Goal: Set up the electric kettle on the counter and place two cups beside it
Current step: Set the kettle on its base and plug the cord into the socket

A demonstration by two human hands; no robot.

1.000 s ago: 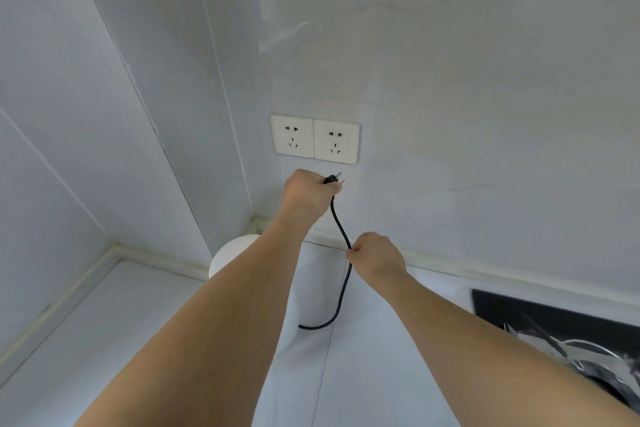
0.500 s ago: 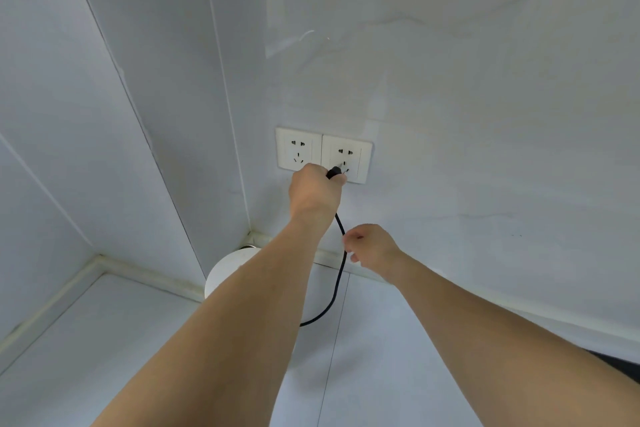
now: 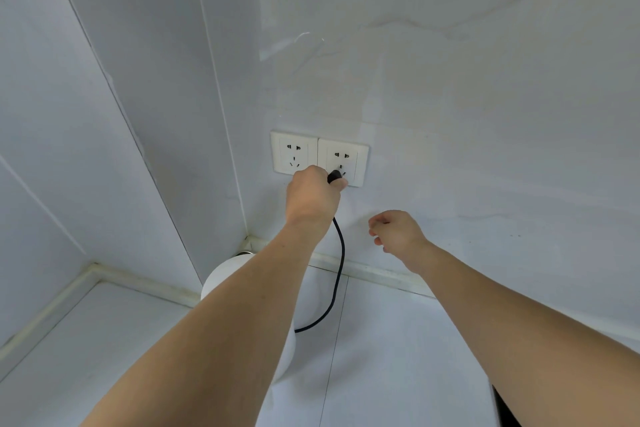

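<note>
Left hand [image 3: 313, 196] has a closed grip round the small black plastic plug [image 3: 335, 176], holding it against the lower holes of the right-hand unit of the white double wall socket plate [image 3: 351, 163]; can't tell whether the prongs are fully seated, the fingers cover the joint. Left-hand socket unit [image 3: 294, 153] sits at 9 o'clock of the plug, edge to edge with the right unit, nothing plugged in. Thin black power cord [image 3: 341, 263] drops from under the left hand toward 6 o'clock, hangs in a slack curve in front of the wall, then bends back toward 7 o'clock and disappears behind the left forearm at the kettle. White rounded electric kettle [image 3: 221, 277] stands on the pale grey tiled bench [image 3: 398, 357] in the corner, near the wall joint, roughly 7 o'clock from the sockets; most of its body is hidden by the left forearm, only the curved top edge and a lower side strip show. Right hand [image 3: 398, 232] hovers at 4 o'clock of the plug, apart from the cord, fingers loosely curled, grip slack and holding nothing. A dark edge of something [image 3: 504, 409] shows at the bench's 5 o'clock side, too cropped to identify.
</note>
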